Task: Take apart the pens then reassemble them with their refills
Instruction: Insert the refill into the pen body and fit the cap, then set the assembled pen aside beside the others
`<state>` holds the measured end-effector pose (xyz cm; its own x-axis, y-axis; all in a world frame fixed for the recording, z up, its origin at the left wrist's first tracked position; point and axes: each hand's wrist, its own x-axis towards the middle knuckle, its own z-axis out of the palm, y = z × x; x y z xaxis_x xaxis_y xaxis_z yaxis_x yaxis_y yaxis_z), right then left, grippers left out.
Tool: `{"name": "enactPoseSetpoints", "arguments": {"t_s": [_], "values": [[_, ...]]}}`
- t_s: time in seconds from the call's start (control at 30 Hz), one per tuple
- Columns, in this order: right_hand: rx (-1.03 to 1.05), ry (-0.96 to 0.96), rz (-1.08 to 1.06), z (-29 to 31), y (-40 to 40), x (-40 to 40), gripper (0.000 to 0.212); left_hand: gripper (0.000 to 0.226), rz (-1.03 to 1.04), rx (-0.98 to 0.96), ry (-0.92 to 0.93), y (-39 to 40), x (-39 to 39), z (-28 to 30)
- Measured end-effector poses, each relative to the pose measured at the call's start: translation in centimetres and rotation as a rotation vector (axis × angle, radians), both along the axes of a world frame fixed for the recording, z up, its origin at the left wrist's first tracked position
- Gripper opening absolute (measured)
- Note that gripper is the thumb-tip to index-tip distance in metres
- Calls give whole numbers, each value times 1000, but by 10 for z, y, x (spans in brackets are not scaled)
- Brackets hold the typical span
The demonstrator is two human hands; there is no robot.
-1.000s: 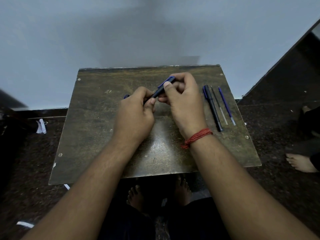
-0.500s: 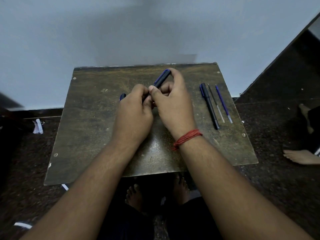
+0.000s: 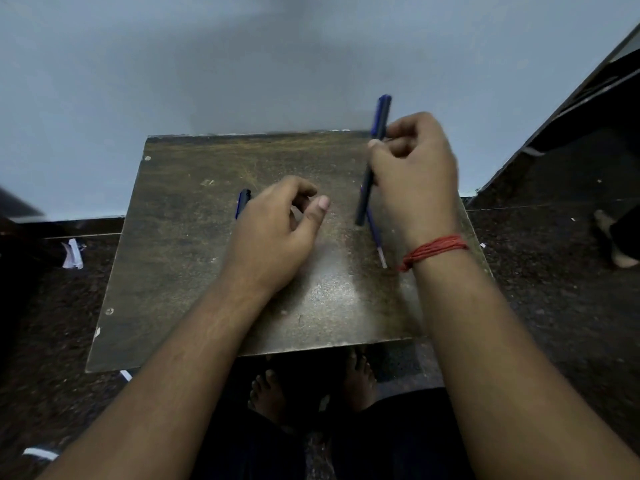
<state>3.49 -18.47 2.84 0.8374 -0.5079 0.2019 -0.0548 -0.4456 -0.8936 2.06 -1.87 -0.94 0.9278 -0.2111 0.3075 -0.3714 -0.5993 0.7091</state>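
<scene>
My right hand grips a black pen with a blue cap and holds it nearly upright over the right side of the small brown table. Beneath it lies a blue refill, partly hidden by the hand and wrist. My left hand hovers over the table's middle with its fingers loosely curled and the thumb out. The blue-and-black end of a second pen sticks out behind its knuckles. Whether that hand holds it cannot be told.
The table stands against a pale blue wall. My bare feet show under its front edge. Another person's foot rests on the dark floor at the right. Paper scraps lie on the floor at the left.
My right hand has pulled the pen away from my left hand, moved it to the right and tilted it upright. My left hand has let go of it and its fingers have loosened.
</scene>
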Motion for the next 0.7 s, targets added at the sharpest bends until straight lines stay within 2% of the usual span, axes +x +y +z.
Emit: {"name": "enactPoseSetpoints", "arguments": {"t_s": [0.1, 0.27, 0.43, 0.7], "values": [[-302, 106, -18, 4, -32, -1, 13, 14, 105, -34, -5, 9, 7, 0], [-564, 357, 68, -20, -40, 0, 12, 8, 282, -94, 40, 22, 14, 1], [-636, 390, 122, -23, -31, -4, 16, 7, 410, -122, 93, 31, 18, 1], [-673, 464, 138, -22, -29, -6, 22, 8, 439, -117, 117, 34, 18, 3]]}}
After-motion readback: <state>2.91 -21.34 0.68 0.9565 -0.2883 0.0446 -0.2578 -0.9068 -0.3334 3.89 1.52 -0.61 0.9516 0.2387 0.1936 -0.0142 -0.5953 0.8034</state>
